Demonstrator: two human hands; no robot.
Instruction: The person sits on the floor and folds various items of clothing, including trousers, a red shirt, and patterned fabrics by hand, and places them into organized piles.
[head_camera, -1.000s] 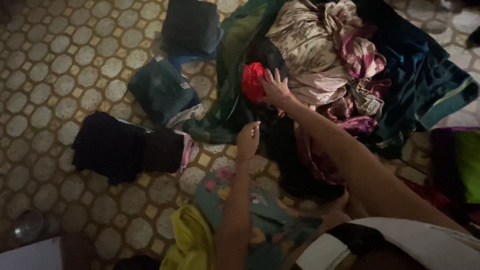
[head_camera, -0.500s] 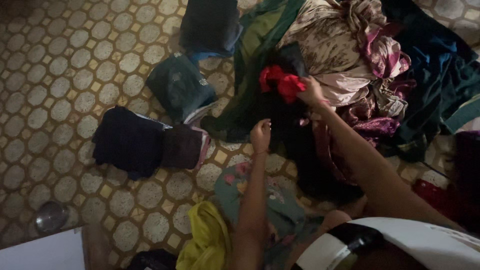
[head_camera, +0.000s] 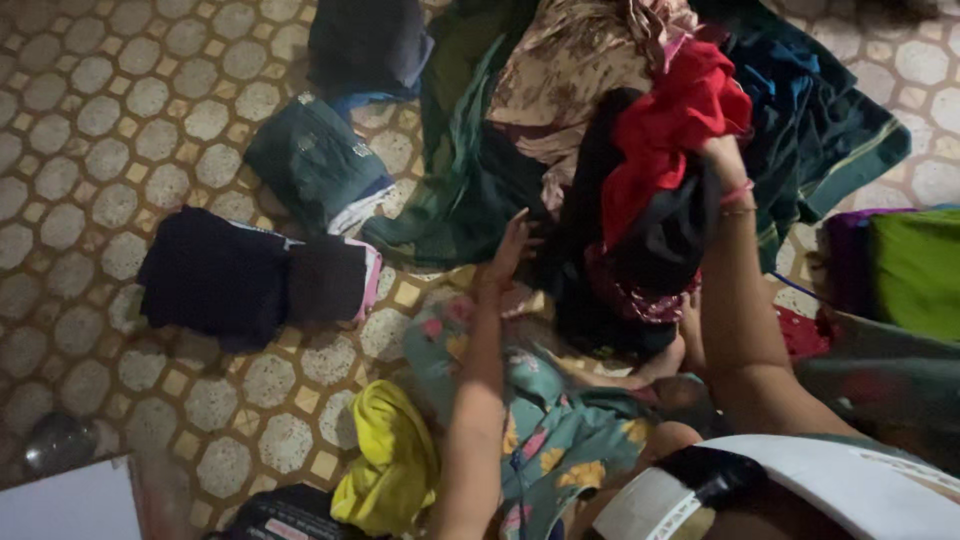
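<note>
near edge: white corner of a flat thing (head_camera: 60, 505) bottom left, small round metal bowl (head_camera: 58, 443) on the tiled floor (head_camera: 130, 120) just above it.
lap: floral teal garment (head_camera: 545, 425) over the person's legs, crumpled yellow cloth (head_camera: 390, 465) touching its left side.
left hand (head_camera: 510, 245): arm stretched forward, fingers spread and loosely open, holding nothing; fingertips at the edge of the dark clothes in the pile, contact too dim to confirm.
right hand (head_camera: 722, 160): raised, fingers closed in a fist on the red garment (head_camera: 665, 125); thin bangles on the wrist.
red garment: lifted above the pile, bunched at the hand, hanging down to the left in front of a black garment (head_camera: 660, 240) that comes up with it. Whether the hand grips the black one too, cannot tell.
clothes pile (head_camera: 560, 80): beyond both hands, loose heap; beige floral fabric on top, dark green cloth (head_camera: 455, 190) on its left, dark blue-teal cloth (head_camera: 820, 120) on its right.
right side: green folded cloth (head_camera: 915, 270) next to a purple one, well apart from the right hand.
left of pile: black folded bundle (head_camera: 215, 275) touching a dark maroon bundle (head_camera: 330, 280), both on the floor near the left hand.
farther: dark green folded bundle (head_camera: 315, 160), then a dark navy folded bundle (head_camera: 365, 45) at the top edge.
</note>
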